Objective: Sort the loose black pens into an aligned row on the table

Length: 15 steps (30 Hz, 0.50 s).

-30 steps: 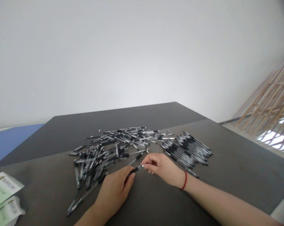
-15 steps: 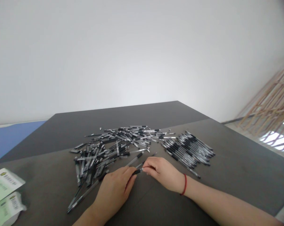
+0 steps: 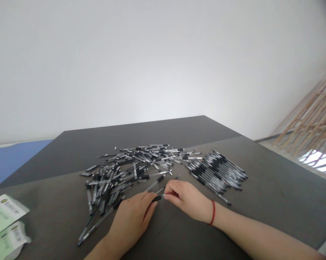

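A gel pen (image 3: 158,198) with a black grip lies between my two hands, near the front of the table. My left hand (image 3: 133,213) is closed around its barrel, which is mostly hidden by the fingers. At the pen's tip, my right hand (image 3: 186,198), with a red cord at the wrist, pinches the end between thumb and forefinger. Whether a separate small part is in that pinch cannot be made out. Just beyond the hands spreads a loose heap of pens and pen parts (image 3: 109,180). To the right, finished-looking pens (image 3: 214,171) lie side by side in slanting rows.
Two green-and-white printed packets (image 3: 7,215) lie at the left front of the dark table (image 3: 273,187). A white wall (image 3: 163,65) rises behind. Wooden slats (image 3: 311,115) stand on the right, and a blue surface (image 3: 19,157) shows at the left.
Almost nothing differs. My right hand has shifted very slightly to the right at the pen's tip; my left hand keeps the same hold.
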### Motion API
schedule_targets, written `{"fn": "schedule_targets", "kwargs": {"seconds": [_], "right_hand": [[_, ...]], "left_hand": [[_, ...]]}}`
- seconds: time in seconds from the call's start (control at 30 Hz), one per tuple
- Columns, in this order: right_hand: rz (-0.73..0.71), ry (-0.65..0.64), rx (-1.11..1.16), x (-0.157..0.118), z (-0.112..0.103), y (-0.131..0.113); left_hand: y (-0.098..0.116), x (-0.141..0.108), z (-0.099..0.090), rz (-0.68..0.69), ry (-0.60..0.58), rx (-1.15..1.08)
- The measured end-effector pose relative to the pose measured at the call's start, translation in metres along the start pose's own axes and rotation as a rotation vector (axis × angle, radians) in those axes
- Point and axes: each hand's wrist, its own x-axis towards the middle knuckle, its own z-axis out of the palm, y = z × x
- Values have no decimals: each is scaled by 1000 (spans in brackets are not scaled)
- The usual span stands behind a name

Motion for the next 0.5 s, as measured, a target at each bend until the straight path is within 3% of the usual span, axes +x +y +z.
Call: {"fn": "schedule_targets", "kwargs": {"seconds": [0.5], "right_hand": [[-84, -29, -26, -1, 1, 1]], "left_hand": [[2, 2, 0, 20, 10, 0]]}}
